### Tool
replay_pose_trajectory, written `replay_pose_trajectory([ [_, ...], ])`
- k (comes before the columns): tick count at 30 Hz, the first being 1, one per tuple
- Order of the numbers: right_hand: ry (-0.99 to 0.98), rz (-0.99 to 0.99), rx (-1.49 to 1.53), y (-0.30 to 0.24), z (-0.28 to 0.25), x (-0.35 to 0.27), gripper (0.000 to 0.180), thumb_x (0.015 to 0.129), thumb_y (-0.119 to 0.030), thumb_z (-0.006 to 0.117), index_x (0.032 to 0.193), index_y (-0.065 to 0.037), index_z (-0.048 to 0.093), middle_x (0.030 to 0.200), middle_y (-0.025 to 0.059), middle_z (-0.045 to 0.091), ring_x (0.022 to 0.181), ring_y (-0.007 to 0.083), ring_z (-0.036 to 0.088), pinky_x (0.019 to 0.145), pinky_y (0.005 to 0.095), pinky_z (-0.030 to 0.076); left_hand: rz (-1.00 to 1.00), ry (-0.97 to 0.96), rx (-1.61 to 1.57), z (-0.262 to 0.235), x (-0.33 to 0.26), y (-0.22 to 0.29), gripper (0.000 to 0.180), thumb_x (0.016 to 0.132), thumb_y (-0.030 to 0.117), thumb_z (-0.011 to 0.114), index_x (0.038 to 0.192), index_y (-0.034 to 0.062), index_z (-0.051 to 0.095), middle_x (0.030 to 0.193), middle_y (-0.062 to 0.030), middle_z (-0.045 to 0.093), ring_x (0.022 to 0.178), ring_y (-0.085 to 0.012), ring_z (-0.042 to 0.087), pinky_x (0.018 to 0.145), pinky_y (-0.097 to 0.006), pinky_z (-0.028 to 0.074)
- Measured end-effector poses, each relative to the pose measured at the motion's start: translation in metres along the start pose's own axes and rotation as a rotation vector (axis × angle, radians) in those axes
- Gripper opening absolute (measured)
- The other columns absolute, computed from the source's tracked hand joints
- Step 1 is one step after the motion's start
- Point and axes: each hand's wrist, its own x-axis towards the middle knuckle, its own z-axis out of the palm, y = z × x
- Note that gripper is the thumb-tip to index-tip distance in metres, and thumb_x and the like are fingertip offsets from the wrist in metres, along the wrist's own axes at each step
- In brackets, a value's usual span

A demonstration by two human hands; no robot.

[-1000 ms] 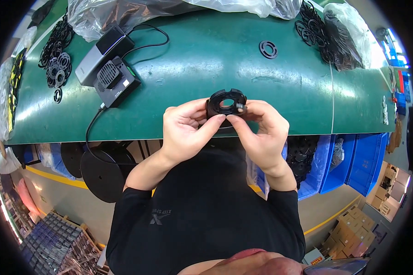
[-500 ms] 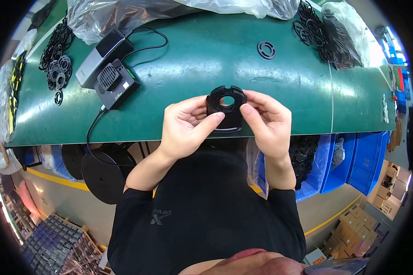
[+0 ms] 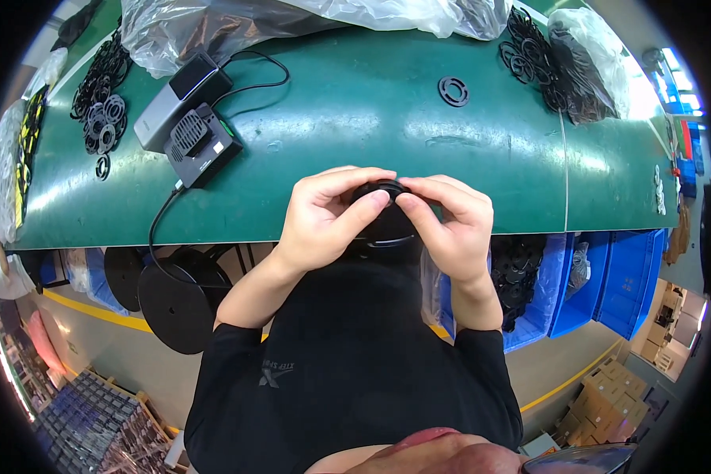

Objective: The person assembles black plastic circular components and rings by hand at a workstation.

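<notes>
A black round part with a central hole [image 3: 390,227] is held between my two hands at the front edge of the green table [image 3: 324,126]. My left hand [image 3: 324,209] grips its left side, thumb on the near face and fingers over the top. On the other side my right hand [image 3: 454,221] pinches it the same way, its thumb close to the left thumb. The part is tilted, and the fingers cover much of its upper portion. Beyond the hands a single flat black ring [image 3: 453,92] lies on the table.
Heaps of black rings lie at left [image 3: 103,122] and far right [image 3: 529,59]. A grey-black device [image 3: 201,146] with cables stands left of my hands. Clear plastic bags [image 3: 316,20] line the far side. Blue bins [image 3: 628,280] sit below the table edge at right; one holds black parts [image 3: 515,276].
The black part has tipped, so its face and hole show less. My fingers have closed in over its upper edge, and both hands have come nearer each other.
</notes>
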Motion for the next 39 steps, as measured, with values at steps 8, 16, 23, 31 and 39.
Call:
replay_pose_trajectory([
  [8,-0.015,0.033,0.078,-0.001,0.003,-0.006,0.014,0.074,0.002,0.068,0.088,0.003,0.067,0.078,0.0117,0.066,0.069,0.0162,0.063,0.061,0.0236,0.048,0.087,0.121,0.043,0.010,-0.007,-0.004,0.019,0.081,-0.002,0.062,0.100,-0.0064,0.063,0.089,-0.0098,0.065,0.077,-0.0110,0.061,0.069,-0.022,0.049],
  [16,-0.051,0.164,0.318,0.005,0.008,-0.011,0.010,0.078,0.004,0.065,0.088,0.005,0.066,0.078,0.0101,0.065,0.068,0.0127,0.060,0.059,0.0210,0.045,0.191,0.167,0.239,0.008,-0.011,-0.004,0.013,0.077,-0.005,0.062,0.090,-0.0071,0.066,0.080,-0.0110,0.064,0.073,-0.0129,0.062,0.065,-0.022,0.048],
  [23,0.027,0.181,0.345,0.002,0.008,-0.010,0.009,0.078,0.004,0.065,0.087,0.005,0.066,0.077,0.0101,0.065,0.070,0.0134,0.061,0.061,0.0217,0.047,0.116,0.157,0.089,0.011,-0.007,-0.001,0.014,0.077,-0.003,0.065,0.091,-0.0066,0.066,0.081,-0.0107,0.067,0.073,-0.0120,0.062,0.064,-0.021,0.048],
  [31,0.008,0.082,0.159,0.004,0.009,-0.014,0.007,0.076,0.004,0.067,0.083,0.005,0.066,0.076,0.0111,0.065,0.067,0.0150,0.062,0.061,0.0225,0.048,0.282,0.113,0.416,0.009,-0.010,-0.002,0.012,0.080,-0.004,0.062,0.091,-0.0069,0.066,0.080,-0.0115,0.066,0.070,-0.0129,0.062,0.061,-0.021,0.047],
  [39,0.039,0.173,0.337,0.002,0.016,-0.011,0.005,0.077,0.006,0.065,0.083,0.007,0.065,0.076,0.0116,0.065,0.068,0.0154,0.062,0.061,0.0232,0.049,0.165,0.173,0.205,0.008,-0.009,-0.003,0.013,0.079,-0.004,0.064,0.091,-0.0064,0.066,0.079,-0.0121,0.067,0.070,-0.0145,0.064,0.062,-0.022,0.050],
])
